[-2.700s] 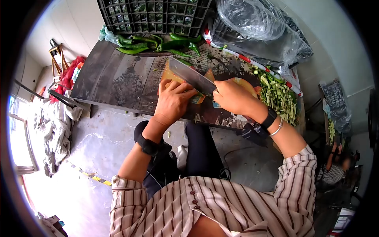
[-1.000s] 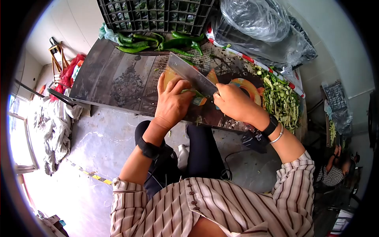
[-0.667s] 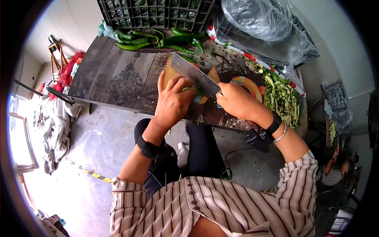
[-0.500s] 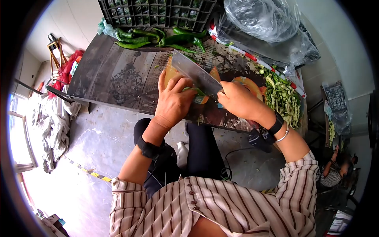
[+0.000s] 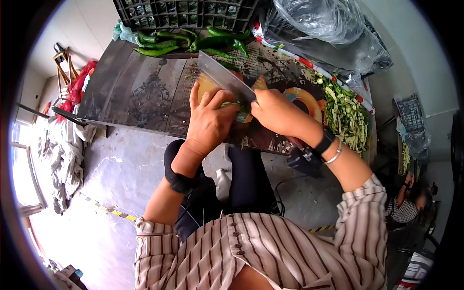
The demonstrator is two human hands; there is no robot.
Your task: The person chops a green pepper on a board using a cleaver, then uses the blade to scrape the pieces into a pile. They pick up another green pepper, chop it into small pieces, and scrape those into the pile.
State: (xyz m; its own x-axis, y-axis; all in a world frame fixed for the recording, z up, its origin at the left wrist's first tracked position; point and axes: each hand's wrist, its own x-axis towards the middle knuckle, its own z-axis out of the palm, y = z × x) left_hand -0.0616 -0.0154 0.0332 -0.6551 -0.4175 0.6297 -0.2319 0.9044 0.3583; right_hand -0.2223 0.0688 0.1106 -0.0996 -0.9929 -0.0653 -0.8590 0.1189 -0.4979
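Note:
My right hand (image 5: 271, 110) is wrapped round the handle of a cleaver, whose wide blade (image 5: 223, 75) slants up and left over the patterned tabletop (image 5: 121, 96). Left of the blade, my left hand (image 5: 210, 112) has its fingers bent down on a green pepper (image 5: 232, 104), mostly hidden under them. Blade and left fingertips are very close together. Several whole green peppers (image 5: 159, 43) lie at the table's far side. Sliced pepper (image 5: 345, 116) is heaped at the right end.
A black crate (image 5: 188, 14) stands behind the whole peppers. Clear plastic bags (image 5: 324, 24) lie at the back right. White cloth (image 5: 65, 154) is piled on the floor at left. Another person (image 5: 403, 208) is at the far right.
The cleaver and my right hand have shifted left, nearer my left hand. Less of the green pepper shows between them. The view has also shifted slightly.

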